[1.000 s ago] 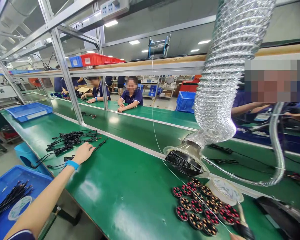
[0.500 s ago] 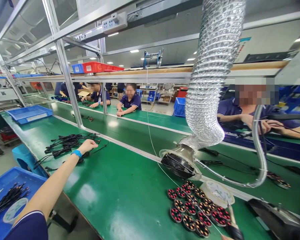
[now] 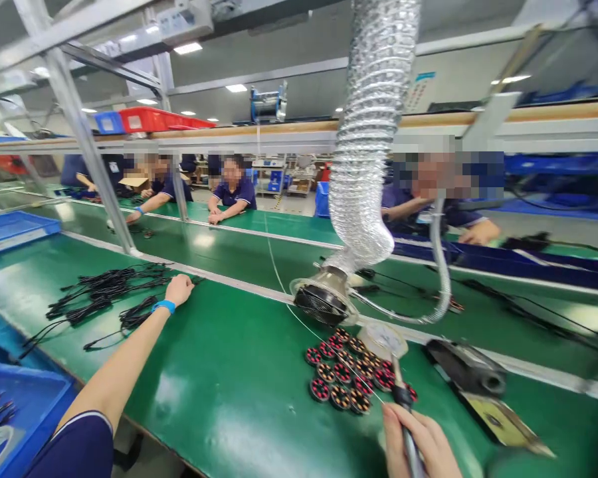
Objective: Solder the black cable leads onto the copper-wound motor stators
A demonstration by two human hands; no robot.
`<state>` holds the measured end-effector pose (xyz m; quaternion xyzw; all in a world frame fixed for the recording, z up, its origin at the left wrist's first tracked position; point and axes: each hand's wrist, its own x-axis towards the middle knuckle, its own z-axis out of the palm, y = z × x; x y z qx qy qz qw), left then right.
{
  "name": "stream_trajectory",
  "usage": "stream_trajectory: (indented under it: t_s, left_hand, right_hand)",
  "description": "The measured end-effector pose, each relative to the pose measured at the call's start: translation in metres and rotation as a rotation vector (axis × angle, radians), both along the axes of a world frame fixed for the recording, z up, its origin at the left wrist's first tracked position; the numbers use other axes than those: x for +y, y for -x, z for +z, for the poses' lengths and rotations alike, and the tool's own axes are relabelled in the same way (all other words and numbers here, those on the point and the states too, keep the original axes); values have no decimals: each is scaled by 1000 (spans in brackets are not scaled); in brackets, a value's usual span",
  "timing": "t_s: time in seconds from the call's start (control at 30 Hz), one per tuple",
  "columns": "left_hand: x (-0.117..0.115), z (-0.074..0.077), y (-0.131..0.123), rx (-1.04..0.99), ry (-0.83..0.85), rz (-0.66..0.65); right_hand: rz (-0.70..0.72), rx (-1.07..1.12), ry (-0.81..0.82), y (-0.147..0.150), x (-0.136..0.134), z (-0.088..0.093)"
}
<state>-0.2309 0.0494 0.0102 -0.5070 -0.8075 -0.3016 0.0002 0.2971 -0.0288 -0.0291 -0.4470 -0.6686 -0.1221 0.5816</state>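
Green counter [image 3: 239, 392] stretching ahead, and the left hand [image 3: 179, 289] sits open, its fingers [image 3: 185, 284] spread just beside a tangle of black cables [image 3: 104, 295]. Over to the right, the right hand [image 3: 418, 445] has its fingers [image 3: 393, 431] curled tight round a soldering iron [image 3: 402, 397], right by rows of red-and-black coil discs [image 3: 339, 372].

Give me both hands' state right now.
Left hand: open, holding nothing, beside black cables.
Right hand: closed, holding a soldering iron.
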Motion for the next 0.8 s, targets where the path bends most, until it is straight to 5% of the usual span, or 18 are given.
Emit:
stream_trajectory:
  t_s: [0.2,0.43,0.57,0.67,0.8]
  left_hand:
    - [-13,-17,-18,71,10,-121]
    - [-83,-38,-93,128,-65,-554]
    - [-119,-22,-145,273,-103,-736]
    - [-139,4,-183,367,-333,-762]
    - [-150,24,-230,360,-403,-1035]
  right_hand:
    - [34,-18,50,0,-4,2]
    - [125,-26,142,14,-6,8]
    - [232,-131,225,38,-18,18]
    - [279,-195,264,62,-31,24]
    - [351,-223,258,89,-44,27]
